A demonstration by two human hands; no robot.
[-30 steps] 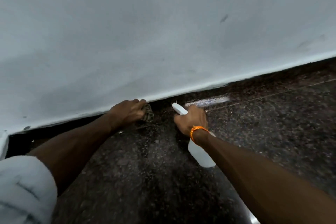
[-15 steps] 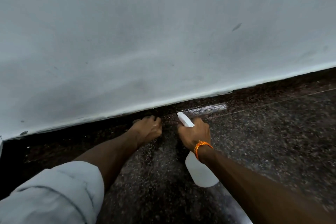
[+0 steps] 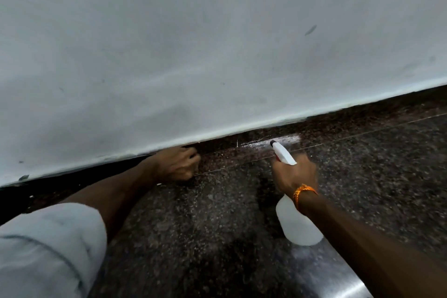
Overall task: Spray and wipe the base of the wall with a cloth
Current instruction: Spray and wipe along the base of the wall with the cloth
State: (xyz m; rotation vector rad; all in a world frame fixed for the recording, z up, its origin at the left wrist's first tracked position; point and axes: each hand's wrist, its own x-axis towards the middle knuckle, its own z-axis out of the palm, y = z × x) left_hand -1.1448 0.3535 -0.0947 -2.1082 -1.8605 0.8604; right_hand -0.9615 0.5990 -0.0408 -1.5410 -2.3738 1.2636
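Observation:
My left hand (image 3: 176,164) is curled into a fist, pressed against the dark speckled skirting (image 3: 343,126) at the foot of the white wall (image 3: 217,43). The cloth is almost wholly hidden under its fingers. My right hand (image 3: 294,174), with an orange thread on the wrist, grips a white spray bottle (image 3: 300,225). The bottle's nozzle (image 3: 281,151) points at the skirting. A wet, shiny streak (image 3: 271,141) lies on the skirting just beyond the nozzle.
Dark speckled granite floor (image 3: 362,176) runs from the wall toward me, with a thin joint line parallel to the wall. My pale sleeve (image 3: 48,249) fills the lower left corner. A bright reflection (image 3: 338,280) shows on the floor at the lower right.
My right hand has shifted right with the bottle, widening the gap between my hands. The cloth that showed under my left fingers a second ago is covered now.

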